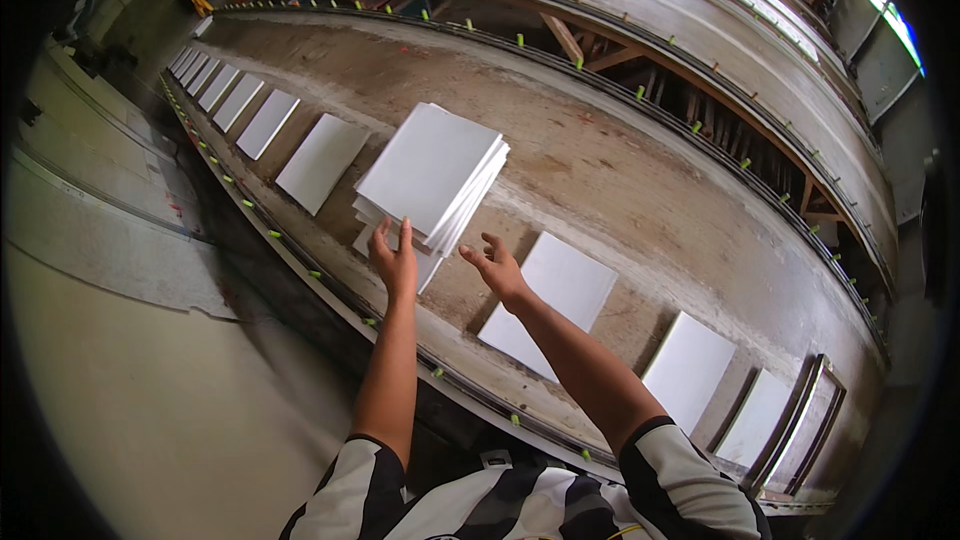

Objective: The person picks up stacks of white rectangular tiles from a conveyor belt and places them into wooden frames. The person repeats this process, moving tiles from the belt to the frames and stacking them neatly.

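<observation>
In front of me a stack of white rectangular panels (430, 165) sits on a long brown-stained table (560, 180). Its sheets are unevenly piled, with edges fanned out on the right. My left hand (394, 262) is at the stack's near edge, fingers raised and apart. Whether its fingertips touch the panels I cannot tell. Just right of the stack, my right hand (493, 268) hovers with loosely bent fingers and a gap between thumb and fingers. Neither hand visibly holds anything. Beyond my right wrist lies a single white panel (560, 290), partly covered by my forearm.
More white panels lie in a row to the left (322, 162) and right (688, 370). A dark rectangular frame (822, 420) is at the table's right end. Green clips (314, 274) dot the table's edges. Another long table (640, 15) runs behind.
</observation>
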The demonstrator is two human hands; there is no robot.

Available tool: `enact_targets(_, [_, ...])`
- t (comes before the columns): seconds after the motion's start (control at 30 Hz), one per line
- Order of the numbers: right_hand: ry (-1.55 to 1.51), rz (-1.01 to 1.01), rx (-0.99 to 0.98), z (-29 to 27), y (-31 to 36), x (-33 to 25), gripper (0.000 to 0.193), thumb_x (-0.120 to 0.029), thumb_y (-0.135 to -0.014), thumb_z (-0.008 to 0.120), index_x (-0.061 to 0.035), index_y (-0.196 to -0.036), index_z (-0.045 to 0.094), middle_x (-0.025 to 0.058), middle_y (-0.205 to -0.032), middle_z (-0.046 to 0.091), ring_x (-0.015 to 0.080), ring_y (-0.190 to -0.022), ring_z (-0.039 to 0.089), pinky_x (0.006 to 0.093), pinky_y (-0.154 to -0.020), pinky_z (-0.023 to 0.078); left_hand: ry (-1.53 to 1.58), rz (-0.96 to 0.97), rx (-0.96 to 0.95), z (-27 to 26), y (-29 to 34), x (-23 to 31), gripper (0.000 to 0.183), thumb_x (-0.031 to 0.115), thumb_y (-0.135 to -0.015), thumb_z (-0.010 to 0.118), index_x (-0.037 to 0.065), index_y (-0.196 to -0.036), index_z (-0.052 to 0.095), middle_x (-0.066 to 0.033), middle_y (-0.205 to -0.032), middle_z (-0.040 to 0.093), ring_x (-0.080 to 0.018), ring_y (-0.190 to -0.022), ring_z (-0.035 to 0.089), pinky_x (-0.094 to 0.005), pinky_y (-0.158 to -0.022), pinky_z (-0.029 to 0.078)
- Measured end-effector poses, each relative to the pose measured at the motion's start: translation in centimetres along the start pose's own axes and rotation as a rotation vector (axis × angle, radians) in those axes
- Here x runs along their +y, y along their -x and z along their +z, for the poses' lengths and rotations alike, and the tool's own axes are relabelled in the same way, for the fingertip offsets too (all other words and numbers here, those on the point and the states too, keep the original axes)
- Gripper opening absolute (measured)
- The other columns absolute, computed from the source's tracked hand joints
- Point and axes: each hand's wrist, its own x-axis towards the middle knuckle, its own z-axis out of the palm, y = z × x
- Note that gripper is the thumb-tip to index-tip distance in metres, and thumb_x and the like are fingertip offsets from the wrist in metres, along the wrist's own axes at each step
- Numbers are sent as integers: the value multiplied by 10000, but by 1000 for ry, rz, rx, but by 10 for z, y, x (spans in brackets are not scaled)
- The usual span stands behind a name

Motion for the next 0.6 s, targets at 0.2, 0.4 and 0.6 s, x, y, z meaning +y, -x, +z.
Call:
enact_targets(0.2, [-202, 110, 87, 52, -54, -9, 1174, -561, -779, 832, 92, -1537, 217, 352, -1480, 411, 407, -1393, 444, 450, -1136, 390, -234, 54, 116, -14, -90, -27, 761, 538, -916, 700, 6, -1422, 499, -214, -1453, 495, -376, -1397, 405, -501, -1136, 351])
enact_targets(0.4, [-247, 193, 242, 83, -89, -11, 1135, -474, -740, 889, 89, -1493, 251, 306, -1438, 457, 383, -1331, 498, 444, -1114, 421, 170, -274, -298, -11, -164, -81, 923, 624, -869, 708, 3, -1491, 426, -197, -1545, 416, -336, -1436, 389, -464, -1167, 324])
enact_targets(0.6, [-332, 161, 302, 80, -102, -5, 1161, -408, -660, 947, 73, -1472, 270, 274, -1392, 500, 356, -1268, 549, 432, -1050, 470, 1, -305, -306, -7, -154, -48, 929, 634, -849, 728, -66, -1415, 495, -203, -1440, 538, -310, -1343, 503, -414, -1096, 396])
